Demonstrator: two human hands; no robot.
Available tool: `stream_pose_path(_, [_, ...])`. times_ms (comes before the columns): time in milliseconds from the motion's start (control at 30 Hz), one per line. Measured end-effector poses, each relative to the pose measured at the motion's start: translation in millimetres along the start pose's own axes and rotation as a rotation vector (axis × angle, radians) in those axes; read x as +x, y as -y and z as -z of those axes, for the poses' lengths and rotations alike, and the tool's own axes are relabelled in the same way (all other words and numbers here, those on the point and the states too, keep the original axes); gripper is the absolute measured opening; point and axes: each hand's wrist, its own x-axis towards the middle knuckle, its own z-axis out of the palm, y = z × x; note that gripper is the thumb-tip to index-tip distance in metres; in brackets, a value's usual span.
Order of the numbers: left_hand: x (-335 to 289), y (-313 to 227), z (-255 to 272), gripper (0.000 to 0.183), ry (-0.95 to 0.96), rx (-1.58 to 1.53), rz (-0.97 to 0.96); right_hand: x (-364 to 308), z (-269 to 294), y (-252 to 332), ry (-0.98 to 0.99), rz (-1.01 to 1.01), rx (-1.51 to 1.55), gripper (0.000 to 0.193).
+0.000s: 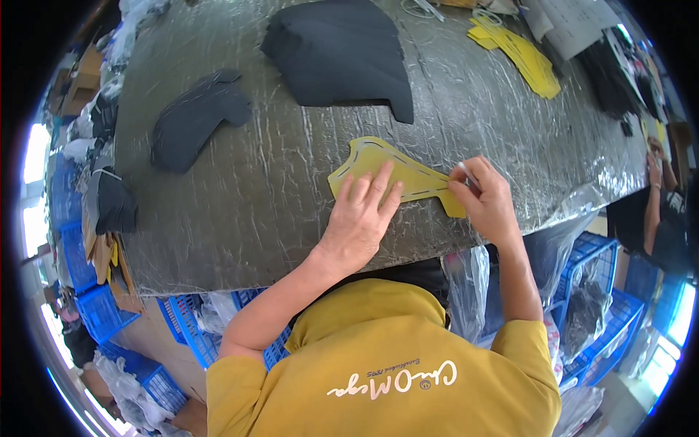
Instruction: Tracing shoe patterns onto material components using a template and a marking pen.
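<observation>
A yellow flat template [419, 179] with dark dashed slots along its edges lies on the dark, film-covered table [240, 240]. My left hand [359, 215] rests on its left part, fingers spread and pressing flat. At the template's narrow right end, my right hand [484, 198] is closed in a pinch round a slim whitish pen-like stick [468, 173]. The stick's tip is hidden by the fingers. Whether another piece lies under the template, I cannot tell.
Beyond the template lies a stack of large black cut pieces [338, 54], with smaller black pieces [196, 120] to its left. Yellow cut pieces [517, 54] lie at the far right. Blue crates [593, 313] stand below the table edge. Another person's arm [653, 193] shows at right.
</observation>
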Motion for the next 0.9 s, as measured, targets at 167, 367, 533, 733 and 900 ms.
stream_pose_path(167, [-4.2,26.0,23.4,0.057,-0.245,-0.182,0.403,13.3,23.5,-37.1,-0.270,-0.175,0.956,0.010])
stream_pose_path(367, [-7.0,33.9,14.3,0.047,-0.046,-0.200,0.551,30.5,25.3,-90.6,-0.359,-0.238,1.547,0.020])
stream_pose_path(533, [-20.5,39.1,-4.0,0.042,-0.367,-0.731,0.496,24.9,32.1,-119.8,-0.223,-0.117,1.587,0.025])
stream_pose_path(733, [-68.1,137.0,48.1,0.032,-0.775,-0.879,0.833,19.6,33.7,-117.9,-0.313,-0.167,1.529,0.020])
stream_pose_path(900, [-130.3,258.9,84.8,0.036,-0.932,-0.406,0.910,30.2,30.0,-113.7,-0.271,-0.134,1.507,0.017])
